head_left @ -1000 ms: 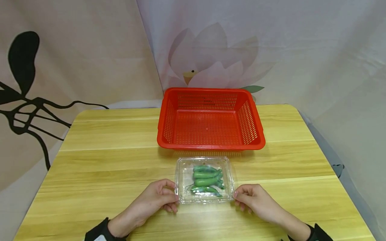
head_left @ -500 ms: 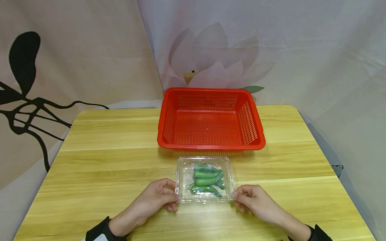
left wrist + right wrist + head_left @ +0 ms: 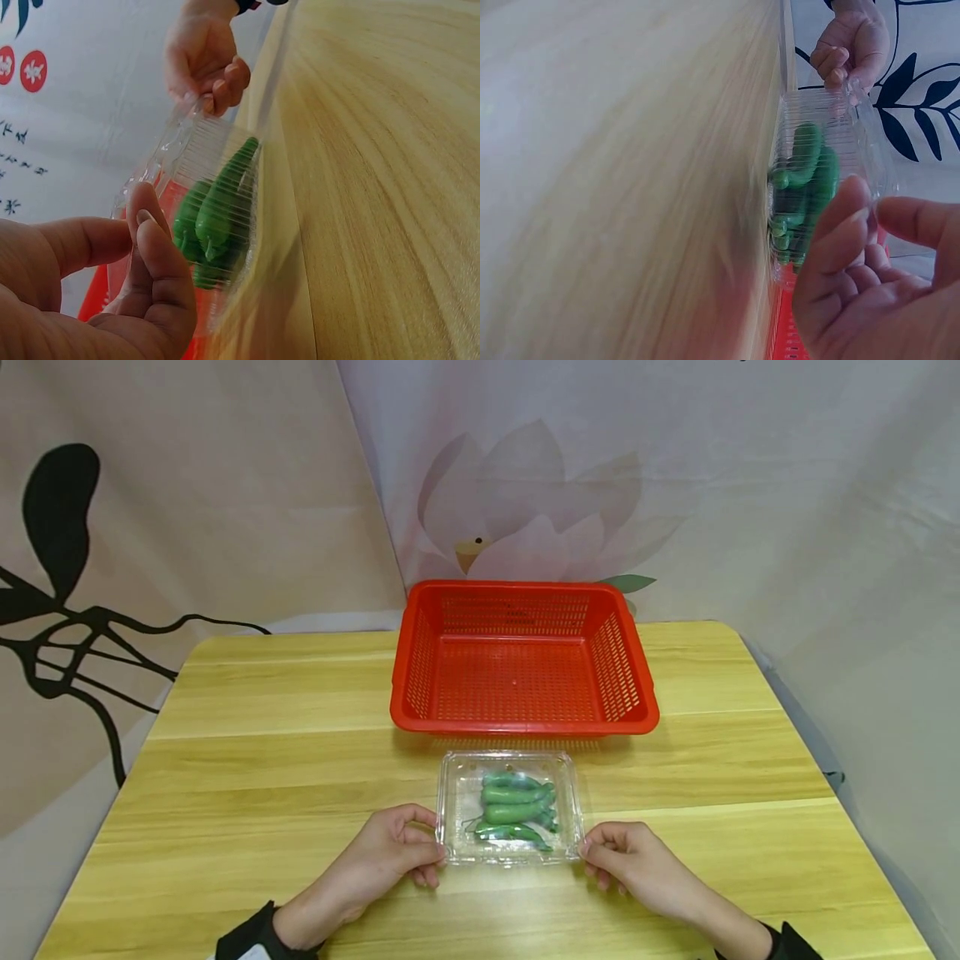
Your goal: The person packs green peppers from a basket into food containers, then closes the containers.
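A clear plastic clamshell box with its lid down lies on the table, and several green peppers show through it. My left hand pinches the rim at its near left corner between thumb and fingers. At the near right corner my right hand pinches the rim the same way. The left wrist view shows the green peppers through the ribbed side of the box, beyond the left fingers. In the right wrist view the right thumb and fingers meet on the rim of the clear box.
A red plastic basket with slotted walls and nothing in it stands just behind the box, near the back edge of the wooden table. Behind the table hangs a printed cloth with a flower and dark branches.
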`<state>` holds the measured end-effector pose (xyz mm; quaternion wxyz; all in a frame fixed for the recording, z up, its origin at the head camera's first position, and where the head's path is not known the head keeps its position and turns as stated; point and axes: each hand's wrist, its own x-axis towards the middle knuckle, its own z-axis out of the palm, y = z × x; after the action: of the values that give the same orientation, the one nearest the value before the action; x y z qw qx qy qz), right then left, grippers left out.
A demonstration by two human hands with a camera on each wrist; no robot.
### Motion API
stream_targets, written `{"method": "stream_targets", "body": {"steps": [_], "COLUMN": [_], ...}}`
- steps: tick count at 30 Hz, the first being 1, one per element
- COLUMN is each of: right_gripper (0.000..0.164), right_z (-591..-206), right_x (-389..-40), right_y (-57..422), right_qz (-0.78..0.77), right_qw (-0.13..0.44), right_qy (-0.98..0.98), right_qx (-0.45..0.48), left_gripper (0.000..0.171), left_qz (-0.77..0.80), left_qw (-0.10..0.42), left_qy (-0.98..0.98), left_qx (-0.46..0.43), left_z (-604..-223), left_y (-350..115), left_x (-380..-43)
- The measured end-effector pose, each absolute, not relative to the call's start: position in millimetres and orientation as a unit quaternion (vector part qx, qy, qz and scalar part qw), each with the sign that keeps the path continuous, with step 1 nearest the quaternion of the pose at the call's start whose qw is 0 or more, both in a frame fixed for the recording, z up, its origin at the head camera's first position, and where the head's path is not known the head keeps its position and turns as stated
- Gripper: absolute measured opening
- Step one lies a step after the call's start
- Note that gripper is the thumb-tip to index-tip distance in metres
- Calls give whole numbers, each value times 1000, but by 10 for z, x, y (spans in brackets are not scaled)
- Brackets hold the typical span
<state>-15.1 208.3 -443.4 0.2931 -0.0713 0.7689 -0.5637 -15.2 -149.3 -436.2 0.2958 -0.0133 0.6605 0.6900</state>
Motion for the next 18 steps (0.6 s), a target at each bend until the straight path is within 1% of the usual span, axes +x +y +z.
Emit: {"method": "stream_targets", "body": {"steps": [8,18], "right_gripper": [21,19], "right_z": [-4438,-4432], "right_x": [-152,-154], "right_y": [2083,2107], "right_qz": [-563,-558], "right_qw": [291,274], "right_qy": [770,780], "right_qx": [-71,-77], "left_gripper": [42,44], "left_qz": [688,690], "left_qw": [292,289], "left_qy": [664,664], "left_qx": [-19,-15], "left_z": [-4357,-4375], "left_y": [-1481,-1491], "left_x": [-149,-141]}}
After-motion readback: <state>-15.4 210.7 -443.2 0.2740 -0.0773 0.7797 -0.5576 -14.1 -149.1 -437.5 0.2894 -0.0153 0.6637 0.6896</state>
